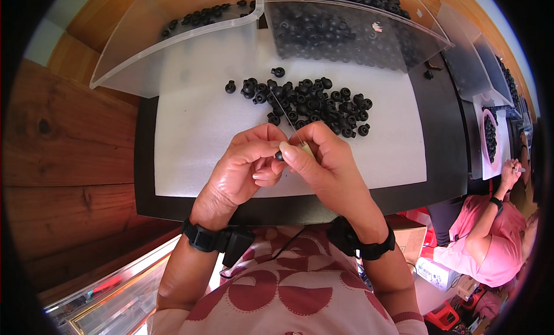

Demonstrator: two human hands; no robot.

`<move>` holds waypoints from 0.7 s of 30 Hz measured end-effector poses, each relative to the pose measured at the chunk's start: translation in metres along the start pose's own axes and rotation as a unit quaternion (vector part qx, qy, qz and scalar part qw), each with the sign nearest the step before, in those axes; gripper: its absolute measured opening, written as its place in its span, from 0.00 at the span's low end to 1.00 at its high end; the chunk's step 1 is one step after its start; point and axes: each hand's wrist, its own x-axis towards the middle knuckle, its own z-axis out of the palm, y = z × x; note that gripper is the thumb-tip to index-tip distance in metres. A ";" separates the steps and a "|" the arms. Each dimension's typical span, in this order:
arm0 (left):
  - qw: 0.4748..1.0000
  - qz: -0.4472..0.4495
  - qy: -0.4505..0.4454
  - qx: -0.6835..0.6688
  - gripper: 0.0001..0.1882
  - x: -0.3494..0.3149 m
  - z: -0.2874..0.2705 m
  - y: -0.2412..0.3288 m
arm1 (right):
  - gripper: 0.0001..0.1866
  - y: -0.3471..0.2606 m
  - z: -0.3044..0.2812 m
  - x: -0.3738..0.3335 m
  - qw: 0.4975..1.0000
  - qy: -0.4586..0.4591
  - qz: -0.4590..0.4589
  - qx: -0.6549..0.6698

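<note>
Over a white mat (190,127) on the black desk (445,156), the left hand (239,159) holds a black knobbed part (279,155) and the right hand (324,162) a thin pick (305,145). Similar parts (314,101) lie loosely heaped on the mat; clear plastic bins (213,30) stand at its far edge.

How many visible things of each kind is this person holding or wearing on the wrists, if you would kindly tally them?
Black rounded piece, in the left hand: 1
Thin tool with pale handle, in the right hand: 1
Black wristbands: 2
Total: 4
</note>
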 end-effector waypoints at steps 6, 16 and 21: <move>1.000 -0.008 -0.014 -0.024 0.07 0.000 -0.004 0.001 | 0.14 -0.001 0.001 0.002 1.000 -0.007 0.007 0.028; 1.000 0.000 -0.006 -0.012 0.08 -0.001 -0.003 -0.001 | 0.13 -0.007 0.001 -0.001 1.000 0.007 0.027 0.001; 0.999 0.004 0.005 -0.032 0.07 -0.001 -0.003 -0.002 | 0.14 0.005 0.002 -0.004 0.999 0.012 -0.027 -0.042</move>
